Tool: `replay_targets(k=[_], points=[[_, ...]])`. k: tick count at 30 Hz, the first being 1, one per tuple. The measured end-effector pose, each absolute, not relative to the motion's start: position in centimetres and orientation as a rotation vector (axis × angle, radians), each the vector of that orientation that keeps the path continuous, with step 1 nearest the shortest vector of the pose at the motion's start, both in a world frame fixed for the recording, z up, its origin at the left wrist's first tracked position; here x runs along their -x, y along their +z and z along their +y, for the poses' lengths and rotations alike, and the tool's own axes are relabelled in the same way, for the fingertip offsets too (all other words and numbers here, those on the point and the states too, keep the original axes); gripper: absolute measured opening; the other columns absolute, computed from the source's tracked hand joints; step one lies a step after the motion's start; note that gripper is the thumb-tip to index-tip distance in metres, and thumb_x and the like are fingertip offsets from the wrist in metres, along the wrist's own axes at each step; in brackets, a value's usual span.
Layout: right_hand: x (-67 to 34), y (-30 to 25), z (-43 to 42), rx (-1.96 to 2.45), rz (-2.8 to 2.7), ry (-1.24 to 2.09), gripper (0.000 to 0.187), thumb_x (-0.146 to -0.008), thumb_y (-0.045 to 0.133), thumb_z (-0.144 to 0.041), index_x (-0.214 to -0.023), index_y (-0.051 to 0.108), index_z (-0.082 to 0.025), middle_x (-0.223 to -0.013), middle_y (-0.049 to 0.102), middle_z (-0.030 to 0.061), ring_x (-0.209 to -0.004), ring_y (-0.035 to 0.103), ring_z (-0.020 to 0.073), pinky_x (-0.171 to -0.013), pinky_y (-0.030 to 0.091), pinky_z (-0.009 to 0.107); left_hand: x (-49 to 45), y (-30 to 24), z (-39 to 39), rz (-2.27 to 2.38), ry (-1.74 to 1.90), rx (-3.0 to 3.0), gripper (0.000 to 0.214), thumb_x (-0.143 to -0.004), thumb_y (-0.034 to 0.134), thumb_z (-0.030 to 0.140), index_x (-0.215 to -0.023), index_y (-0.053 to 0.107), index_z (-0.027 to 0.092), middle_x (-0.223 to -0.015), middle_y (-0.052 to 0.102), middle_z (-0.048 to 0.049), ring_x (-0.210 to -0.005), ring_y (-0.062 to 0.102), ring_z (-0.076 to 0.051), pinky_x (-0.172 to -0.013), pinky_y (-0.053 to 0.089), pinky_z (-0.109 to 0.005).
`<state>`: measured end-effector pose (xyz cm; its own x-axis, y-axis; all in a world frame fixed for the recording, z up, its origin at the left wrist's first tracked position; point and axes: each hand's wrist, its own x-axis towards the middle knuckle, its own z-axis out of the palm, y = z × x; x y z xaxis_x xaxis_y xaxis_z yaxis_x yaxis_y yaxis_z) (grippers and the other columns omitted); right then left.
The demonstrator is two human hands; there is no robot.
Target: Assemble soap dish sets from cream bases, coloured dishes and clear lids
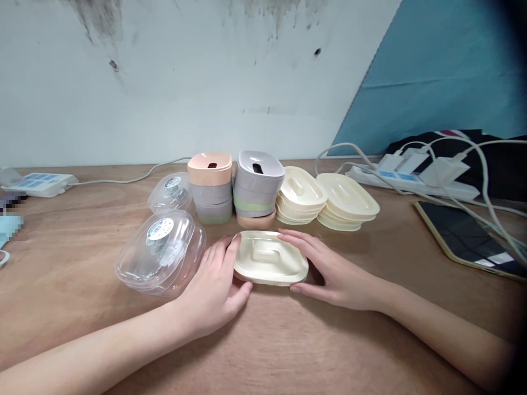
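Note:
A cream plastic lid (269,269) with a raised oval in its middle lies on the table in front of me, with a thin layer visible beneath its front edge. My left hand (220,280) grips its left end, thumb at the near corner and fingertips at the far one. Round the right end, my right hand (325,269) holds it with thumb in front and fingers on the far edge. Left of my left hand sit stacked clear plastic covers (160,258) with round stickers. Behind the lid stand a peach-topped box stack (211,189) and a grey-topped box stack (259,186).
Two piles of cream lids (302,189) (348,197) stand at the back right. Further right are a white power strip (415,181) with chargers and cables, and a phone (473,236). Another power strip (45,184) lies far left, before the wall (164,99).

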<state>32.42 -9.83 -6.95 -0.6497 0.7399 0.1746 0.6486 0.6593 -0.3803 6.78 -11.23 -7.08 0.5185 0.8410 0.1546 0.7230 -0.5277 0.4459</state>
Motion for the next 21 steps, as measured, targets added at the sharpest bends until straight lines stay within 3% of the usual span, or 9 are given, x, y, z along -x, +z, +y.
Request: replay_targets(k=[4, 9, 14, 21], points=[[-32.4, -6.9, -9.9, 1.114, -2.592, 0.375, 0.069, -0.085, 0.053, -0.043, -0.141, 0.020, -0.023, -0.145, 0.031, 0.0165, -0.132, 0.034, 0.0299, -0.102, 0.039, 0.047, -6.8, -7.1, -11.2, 1.309, 0.484, -2.444, 0.065, -0.083, 0.046, 0.028, -0.138, 0.022, 0.004, -0.136, 0.035, -0.0239, -0.127, 0.035, -0.035, -0.106, 0.031, -0.054], [-32.4, -6.8, -10.0, 1.128, -2.579, 0.389, 0.068, -0.084, 0.054, -0.043, -0.141, 0.023, -0.023, -0.145, 0.033, 0.0159, -0.132, 0.034, 0.0307, -0.101, 0.039, 0.048, -6.8, -7.1, -11.2, 1.292, 0.504, -2.450, 0.064, -0.083, 0.046, 0.027, -0.139, 0.021, 0.009, -0.137, 0.035, -0.0225, -0.128, 0.034, -0.035, -0.104, 0.031, -0.057], [-32.4, -6.8, -10.0, 1.116, -2.607, 0.347, 0.067, -0.085, 0.053, -0.043, -0.141, 0.023, -0.022, -0.145, 0.032, 0.0175, -0.132, 0.035, 0.0305, -0.101, 0.040, 0.047, -6.8, -6.8, -11.3, 1.309, 0.453, -2.439, 0.065, -0.083, 0.047, 0.027, -0.138, 0.024, 0.002, -0.137, 0.035, -0.0254, -0.127, 0.034, -0.035, -0.105, 0.030, -0.054], [-31.9, -5.2, -9.2, 0.877, -2.493, -0.154, 0.060, -0.084, 0.056, -0.036, -0.136, 0.031, -0.020, -0.139, 0.038, 0.0185, -0.130, 0.036, 0.0320, -0.099, 0.041, 0.050, -6.9, -7.0, -11.4, 1.346, 0.482, -2.437, 0.063, -0.082, 0.046, 0.027, -0.138, 0.026, 0.004, -0.137, 0.037, -0.0231, -0.127, 0.035, -0.034, -0.106, 0.030, -0.054]])
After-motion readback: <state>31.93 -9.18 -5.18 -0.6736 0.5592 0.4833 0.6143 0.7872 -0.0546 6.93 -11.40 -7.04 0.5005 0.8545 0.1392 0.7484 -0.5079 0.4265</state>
